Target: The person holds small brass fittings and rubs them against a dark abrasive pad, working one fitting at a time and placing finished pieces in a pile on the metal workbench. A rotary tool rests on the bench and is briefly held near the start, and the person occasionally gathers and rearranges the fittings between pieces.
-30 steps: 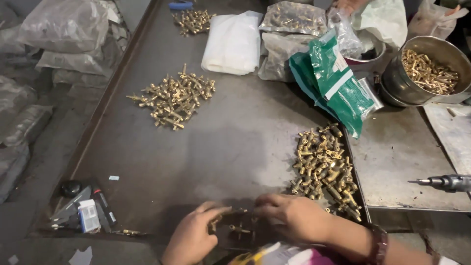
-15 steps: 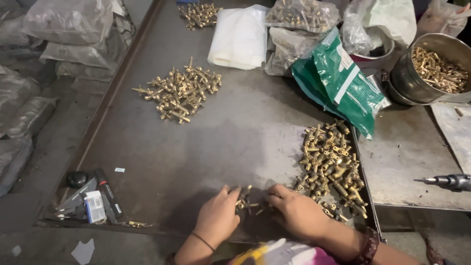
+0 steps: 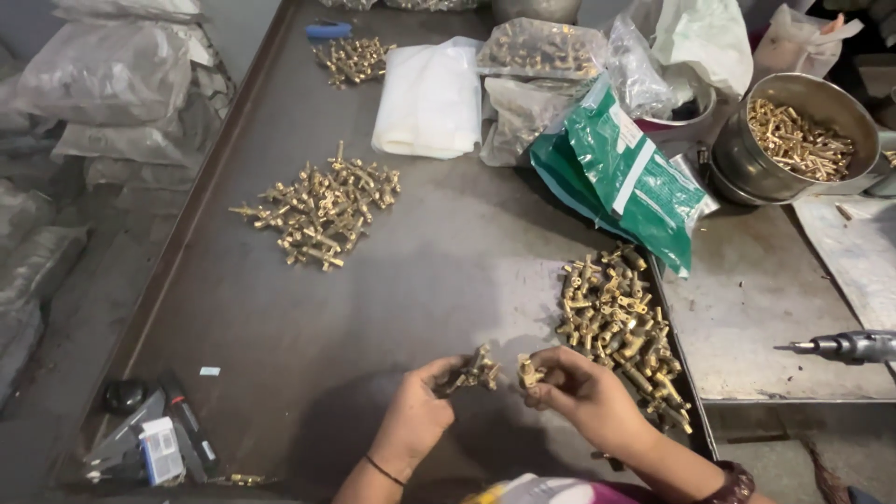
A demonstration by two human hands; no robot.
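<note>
My left hand [image 3: 417,415] pinches a small brass fitting with a cross stem [image 3: 473,368] above the dark metal tray [image 3: 308,308]. Just right of it, my right hand [image 3: 581,392] grips a short brass piece [image 3: 529,371]; the two parts sit a few centimetres apart. A pile of brass fittings [image 3: 623,327] lies beside my right hand along the tray's right edge. A second pile of brass fittings [image 3: 322,207] lies farther away at the tray's left middle.
A green bag [image 3: 627,177], clear bags of parts [image 3: 539,51] and folded white plastic [image 3: 429,98] crowd the far side. A steel bowl of brass pieces [image 3: 793,138] stands at right. A powered driver tip [image 3: 845,346] pokes in from the right. Small tools [image 3: 154,439] lie near left.
Both hands have lifted off the tray and moved apart. Each one now holds a brass part in plain sight, where earlier they were bent together over parts at the near edge.
</note>
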